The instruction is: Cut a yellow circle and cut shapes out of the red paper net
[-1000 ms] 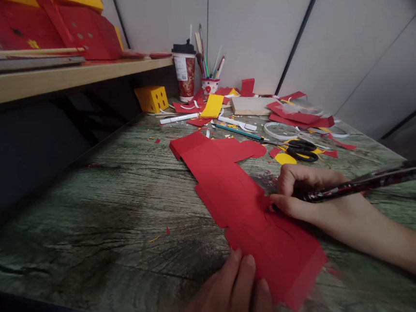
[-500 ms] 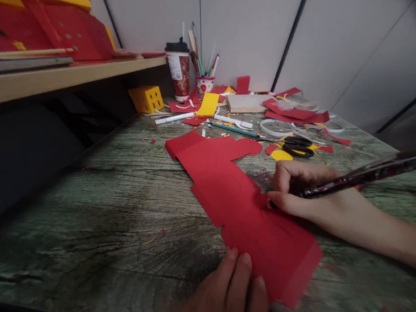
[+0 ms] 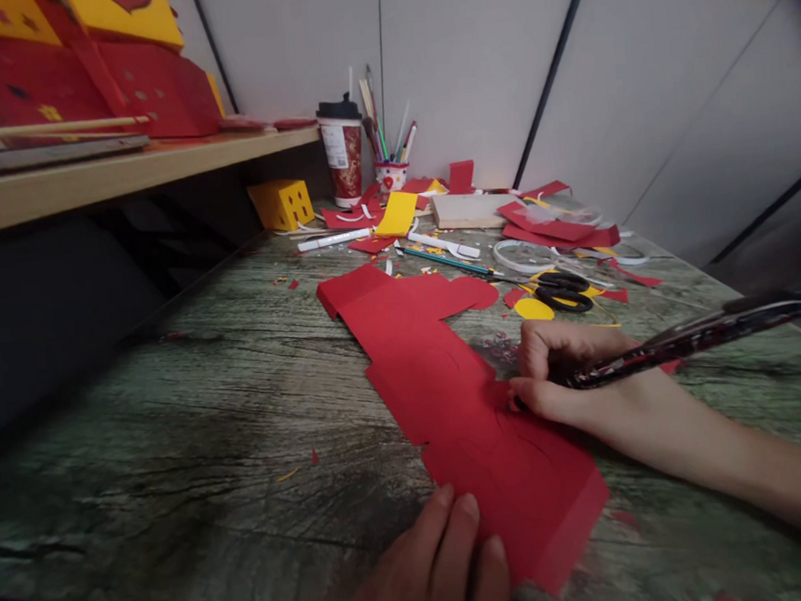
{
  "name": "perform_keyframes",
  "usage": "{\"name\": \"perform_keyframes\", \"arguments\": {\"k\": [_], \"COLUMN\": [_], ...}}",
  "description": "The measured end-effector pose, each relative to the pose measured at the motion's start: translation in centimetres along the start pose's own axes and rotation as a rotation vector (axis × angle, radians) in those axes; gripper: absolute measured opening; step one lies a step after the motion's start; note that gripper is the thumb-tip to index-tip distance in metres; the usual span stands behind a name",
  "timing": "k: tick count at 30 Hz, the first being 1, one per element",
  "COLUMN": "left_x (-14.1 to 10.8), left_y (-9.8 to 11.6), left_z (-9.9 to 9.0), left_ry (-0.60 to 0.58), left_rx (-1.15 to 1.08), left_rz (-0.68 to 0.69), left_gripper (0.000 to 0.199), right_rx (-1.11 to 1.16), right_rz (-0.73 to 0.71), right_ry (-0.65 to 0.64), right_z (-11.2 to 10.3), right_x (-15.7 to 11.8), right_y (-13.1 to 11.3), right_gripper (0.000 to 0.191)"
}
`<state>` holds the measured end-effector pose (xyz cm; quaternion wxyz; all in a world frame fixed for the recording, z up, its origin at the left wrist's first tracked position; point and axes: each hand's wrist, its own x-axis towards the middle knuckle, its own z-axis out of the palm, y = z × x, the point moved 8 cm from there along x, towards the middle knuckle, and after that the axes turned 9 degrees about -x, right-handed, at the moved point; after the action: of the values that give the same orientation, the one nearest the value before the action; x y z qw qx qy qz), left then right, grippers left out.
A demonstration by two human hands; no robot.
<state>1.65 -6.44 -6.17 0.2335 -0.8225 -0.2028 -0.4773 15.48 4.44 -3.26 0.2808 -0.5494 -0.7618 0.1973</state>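
Note:
A red card cut-out point(image 3: 441, 372) with tabs and a folded far end lies on the table, with thin curved lines drawn on its near half. My right hand point(image 3: 590, 387) grips a thick pen point(image 3: 677, 340) with a dark patterned barrel. Its tip is low over the card's right edge, mostly hidden by my fingers. At the card's lower left edge, my left hand point(image 3: 444, 559) lies with fingers stretched out, the fingertips resting on the card.
Black-handled scissors point(image 3: 564, 291), a teal pencil point(image 3: 446, 259), white markers point(image 3: 335, 240) and red and yellow scraps lie beyond the card. Farther back stand a yellow paper box point(image 3: 281, 205), a lidded cup point(image 3: 344, 160) and a pen pot point(image 3: 392, 177). A wooden shelf point(image 3: 151, 173) overhangs at left.
The view has tilted slightly, so most things sit a little lower and to the left. My right hand stays at the card's edge with the pen; my left hand still rests on the card.

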Motion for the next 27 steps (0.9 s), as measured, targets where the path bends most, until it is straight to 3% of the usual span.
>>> {"name": "perform_keyframes", "arguments": {"k": [9,27], "left_x": [0.06,0.0], "left_y": [-0.12,-0.03], "left_z": [-0.08,0.06], "left_ry": [0.051,-0.001], "left_rx": [0.0,0.004], "left_rz": [-0.018,0.009], "left_gripper": [0.014,0.018], "right_rx": [0.004,0.038], "right_rz": [0.001,0.014], "right_ry": [-0.003,-0.014], "right_z": [-0.11,0.03], "right_x": [0.15,0.16], "right_y": [-0.2,-0.05], "right_gripper": [0.026,0.024]}}
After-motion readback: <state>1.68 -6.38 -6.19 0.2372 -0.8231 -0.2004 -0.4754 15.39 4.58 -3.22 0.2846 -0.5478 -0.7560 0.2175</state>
